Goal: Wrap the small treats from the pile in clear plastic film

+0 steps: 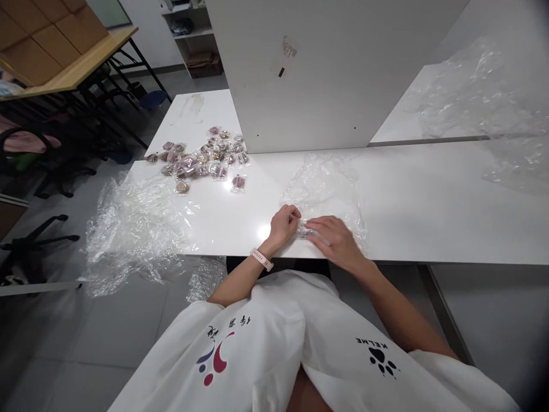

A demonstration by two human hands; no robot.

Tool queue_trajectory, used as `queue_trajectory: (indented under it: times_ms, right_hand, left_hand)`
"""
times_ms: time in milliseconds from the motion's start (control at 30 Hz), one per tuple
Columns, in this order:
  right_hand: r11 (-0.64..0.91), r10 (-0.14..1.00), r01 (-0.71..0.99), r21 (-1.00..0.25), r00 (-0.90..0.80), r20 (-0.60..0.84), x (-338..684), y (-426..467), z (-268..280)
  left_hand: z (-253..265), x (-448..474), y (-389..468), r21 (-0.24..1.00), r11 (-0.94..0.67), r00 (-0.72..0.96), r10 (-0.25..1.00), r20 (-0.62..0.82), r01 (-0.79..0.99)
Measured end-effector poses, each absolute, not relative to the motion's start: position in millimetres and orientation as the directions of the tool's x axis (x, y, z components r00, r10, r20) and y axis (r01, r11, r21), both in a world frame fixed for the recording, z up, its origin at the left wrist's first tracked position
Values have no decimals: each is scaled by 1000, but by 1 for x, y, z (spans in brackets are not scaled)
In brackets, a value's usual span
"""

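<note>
At the table's front edge, my left hand (283, 225) has its fingers curled on a small bundle of clear plastic wrap (302, 230). From the other side, my right hand (335, 238) pinches the same bundle with thumb and fingers. What lies inside the bundle, if anything, I cannot make out. Beyond both hands a crumpled sheet of clear plastic (321, 180) spreads over the white tabletop. Further left lies a loose group of small clear-bagged pieces (201, 163), pinkish and brownish, with one bagged piece (238, 182) a little apart.
A heap of clear plastic wrap (137, 229) hangs over the table's left front edge. More plastic film (476, 97) covers the far right. A tall white panel (326, 74) stands at the back of the white table (429, 212). Chairs and a wooden table (81, 66) are at left.
</note>
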State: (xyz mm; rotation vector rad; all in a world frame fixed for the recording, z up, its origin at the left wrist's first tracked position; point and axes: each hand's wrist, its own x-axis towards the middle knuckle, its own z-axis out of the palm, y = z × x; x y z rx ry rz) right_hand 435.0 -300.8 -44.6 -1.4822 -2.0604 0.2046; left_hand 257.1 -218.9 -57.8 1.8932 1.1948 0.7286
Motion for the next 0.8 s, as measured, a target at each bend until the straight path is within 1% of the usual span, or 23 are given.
queue_trajectory:
  times_ms: [33, 67, 100, 167, 233, 300, 367, 433, 467, 500, 533, 567, 600, 667, 700, 733, 800]
  right_hand:
    - [425, 894, 779, -460, -284, 346, 434, -303, -51]
    - [445, 890, 758, -477, -314, 331, 433, -304, -57]
    - [437, 895, 750, -497, -308, 322, 433, -303, -63]
    - [382, 919, 744, -548, -242, 312, 434, -296, -71]
    - [305, 947, 732, -609, -164, 277, 436, -288, -71]
    - [209, 976, 702, -681, -109, 188, 437, -280, -64]
    - [114, 993, 647, -754, -108, 58, 436, -271, -55]
    - [28, 991, 608, -793, -120, -57, 434, -262, -48]
    - [-6, 992, 625, -780, -96, -84, 431, -258, -46]
    - [-28, 996, 670, -742, -45, -78, 429, -256, -45]
    - [-39, 999, 735, -677, 20, -35, 425, -255, -43]
    - [-32, 997, 805, -593, 70, 41, 422, -257, -43]
    - [0, 987, 863, -505, 80, 136, 420, -260, -42]
    - [132, 959, 917, -377, -22, 283, 416, -269, -43]
    - [207, 945, 917, -343, -97, 311, 415, -275, -45]
    - [264, 935, 908, -324, -158, 317, 414, -280, -48]
    - [302, 931, 897, -324, -204, 303, 415, -287, -55]
  left_hand:
    - [-56, 257, -217, 838, -252, 404, 914, 42, 484]
    - [-54, 256, -215, 839, -239, 414, 910, 18, 489]
    - [-52, 254, -214, 843, -232, 432, 902, -2, 486]
    - [-45, 245, -214, 864, -237, 503, 864, -21, 443]
    - [-38, 233, -217, 894, -253, 581, 814, -10, 370]
    - [-34, 222, -221, 899, -264, 611, 791, -5, 349]
    - [-33, 219, -223, 871, -231, 544, 838, -48, 433]
    - [-36, 225, -221, 814, -153, 402, 909, -107, 561]
    - [-38, 229, -219, 780, -114, 329, 936, -123, 616]
    - [-41, 234, -216, 747, -93, 274, 954, -123, 658]
    - [-43, 239, -213, 717, -97, 248, 963, -109, 690]
    - [-45, 243, -210, 692, -118, 242, 967, -84, 712]
    - [-47, 246, -208, 672, -144, 248, 967, -61, 727]
    - [-48, 249, -203, 650, -180, 266, 963, -35, 738]
    - [-48, 249, -202, 644, -184, 272, 962, -38, 743]
    - [-46, 249, -201, 638, -181, 275, 960, -50, 748]
    - [-41, 247, -200, 622, -172, 286, 954, -87, 764]
